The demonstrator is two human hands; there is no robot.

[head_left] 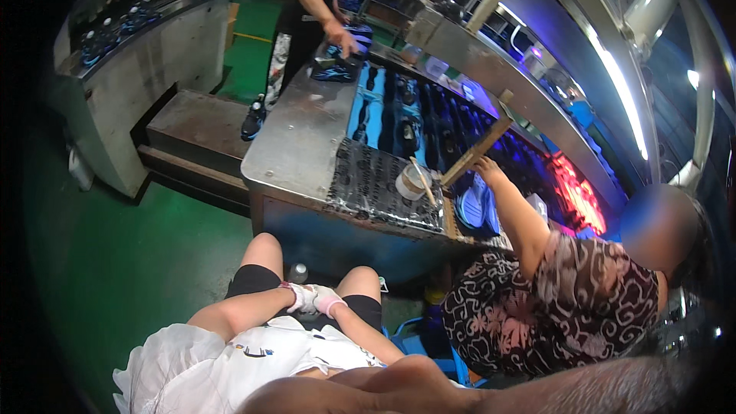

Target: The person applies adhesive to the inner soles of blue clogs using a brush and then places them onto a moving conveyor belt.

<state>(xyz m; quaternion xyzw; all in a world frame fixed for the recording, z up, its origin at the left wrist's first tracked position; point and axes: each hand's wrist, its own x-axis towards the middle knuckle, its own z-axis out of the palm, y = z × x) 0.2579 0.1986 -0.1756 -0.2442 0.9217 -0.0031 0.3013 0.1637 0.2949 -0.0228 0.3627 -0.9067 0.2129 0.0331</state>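
Note:
My left hand [301, 299] and my right hand [330, 301], both in whitish gloves, meet over my lap. Their fingers look curled in and pressed against each other. Whether anything is between them is hidden. A bottle with a pale cap [298, 272] stands low beyond my hands, between my knees. Above my hands is the near side of a metal-topped workbench [287, 161]. A white tub [412, 182] with a brush in it stands on the bench's dark patterned covering [368, 184].
A seated person [552, 299] at right reaches toward blue shoe soles [475, 205] beside a wooden bar [479, 149]. Another person's hand [340, 37] touches a dark blue shoe [337, 65]. Shoe parts [410, 111] line the conveyor. Blurred bare skin [429, 391] crosses the lower edge.

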